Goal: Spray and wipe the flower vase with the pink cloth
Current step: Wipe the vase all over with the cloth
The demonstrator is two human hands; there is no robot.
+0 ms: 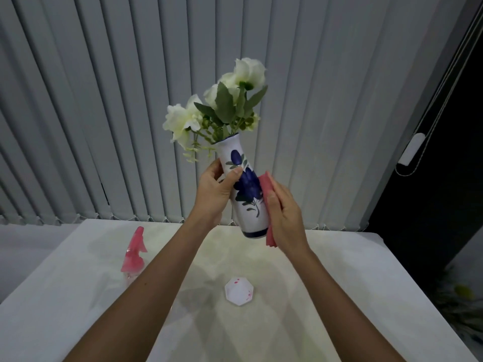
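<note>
A white vase (245, 194) painted with blue flowers is held up above the table, tilted a little to the left, with white artificial flowers (222, 105) in its mouth. My left hand (217, 192) grips its neck and left side. My right hand (285, 215) presses a folded pink cloth (266, 202) flat against the vase's right side, from mid-body down past its base. A spray bottle with a pink trigger head (134, 253) stands on the table at the left, apart from both hands.
A white table (339, 296) lies below my arms. A small white octagonal object with pink marks (239, 291) sits near its middle. Grey vertical blinds (104, 113) fill the background, with a dark opening at the right.
</note>
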